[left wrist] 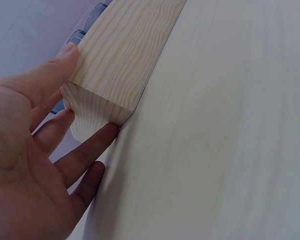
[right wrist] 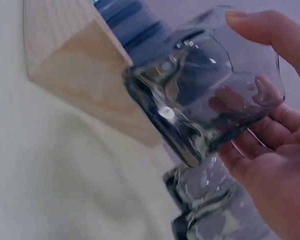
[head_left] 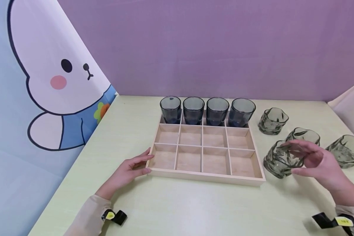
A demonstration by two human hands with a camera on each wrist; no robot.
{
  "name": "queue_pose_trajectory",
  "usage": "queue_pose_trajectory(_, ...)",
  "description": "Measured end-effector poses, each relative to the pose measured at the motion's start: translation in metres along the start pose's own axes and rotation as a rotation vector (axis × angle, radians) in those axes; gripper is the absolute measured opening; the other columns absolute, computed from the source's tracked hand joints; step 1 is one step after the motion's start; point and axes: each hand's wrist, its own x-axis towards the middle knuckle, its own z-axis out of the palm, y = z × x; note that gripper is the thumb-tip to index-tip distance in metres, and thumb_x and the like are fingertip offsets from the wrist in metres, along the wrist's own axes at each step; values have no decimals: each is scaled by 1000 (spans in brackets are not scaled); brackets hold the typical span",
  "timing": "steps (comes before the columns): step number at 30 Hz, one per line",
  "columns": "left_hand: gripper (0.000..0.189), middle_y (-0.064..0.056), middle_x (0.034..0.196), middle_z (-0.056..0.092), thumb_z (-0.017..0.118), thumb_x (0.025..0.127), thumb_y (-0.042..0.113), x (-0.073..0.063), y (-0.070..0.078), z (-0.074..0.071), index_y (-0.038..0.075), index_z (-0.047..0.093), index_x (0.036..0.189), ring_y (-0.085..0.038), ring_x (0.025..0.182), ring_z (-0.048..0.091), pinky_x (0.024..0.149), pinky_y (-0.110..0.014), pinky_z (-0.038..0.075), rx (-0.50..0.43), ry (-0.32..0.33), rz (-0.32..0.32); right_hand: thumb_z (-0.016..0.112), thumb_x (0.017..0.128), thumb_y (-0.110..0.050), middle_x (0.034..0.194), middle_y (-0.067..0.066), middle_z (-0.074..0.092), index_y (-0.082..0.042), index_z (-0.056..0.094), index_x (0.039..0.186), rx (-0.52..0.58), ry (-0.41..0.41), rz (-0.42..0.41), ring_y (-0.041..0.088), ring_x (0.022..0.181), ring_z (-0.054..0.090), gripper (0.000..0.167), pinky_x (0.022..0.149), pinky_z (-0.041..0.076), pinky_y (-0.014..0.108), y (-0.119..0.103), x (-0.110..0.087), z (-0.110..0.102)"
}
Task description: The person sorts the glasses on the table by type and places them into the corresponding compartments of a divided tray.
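Observation:
A shallow wooden tray point(head_left: 205, 177) divided into square compartments lies mid-table. Smooth blue-grey glasses point(head_left: 193, 111), several of them, fill its back row; the two nearer rows hold nothing. At the tray's front left corner, my left hand point(left wrist: 45, 135) touches the wood with fairly straight, spread fingers, the thumb at the upper edge and other fingertips against the side. My right hand point(head_left: 323, 164) grips a wavy, smoky clear glass point(right wrist: 205, 90) between thumb and fingers. That glass is tilted and raised off the table, just right of the tray's front right corner.
Three more wavy glasses stand on the right: one near the back point(head_left: 272, 122), one partly hidden behind the held glass point(head_left: 308, 135), and one farther right point(head_left: 346, 151). A purple backdrop point(head_left: 218, 49) rises behind the pale table point(head_left: 177, 209); a cartoon-printed cloth point(head_left: 47, 131) hangs at left.

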Motion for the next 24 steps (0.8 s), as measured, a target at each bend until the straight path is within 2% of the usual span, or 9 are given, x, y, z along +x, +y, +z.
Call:
queue_pose_trajectory(6,49,-13,158,32,73,91,11,0,0,-1,4,60,137,-38,136,43,107,-45,41,2,2,2,45,56,48,135,18,59,18,41,139,24,95,15,21,121,58,88,99,48,24,-7,13,14)
queue_pose_trajectory(11,49,-14,158,32,73,91,9,0,0,0,2,59,137,-38,135,44,106,-45,42,-18,-1,19,45,62,48,132,15,62,14,45,139,48,172,53,19,117,61,85,90,53,24,-7,23,24)
queue_pose_trajectory(18,48,-16,157,32,72,91,8,-1,0,0,1,59,137,-39,135,44,105,-45,43,-18,0,21,51,67,44,128,12,65,12,48,137,-26,283,96,18,119,60,77,99,48,22,0,39,41)
queue_pose_trajectory(21,49,-16,158,31,72,91,8,0,0,0,0,58,137,-39,135,44,105,-44,44,-26,-3,18,53,68,42,125,12,67,10,51,136,-34,324,103,18,117,61,76,98,48,23,3,48,47)
queue_pose_trajectory(24,49,-16,158,30,72,92,8,0,0,0,0,58,138,-40,134,45,105,-43,44,-32,-8,14,55,68,41,123,10,68,9,53,135,-52,331,107,17,115,62,74,97,49,22,7,57,52)
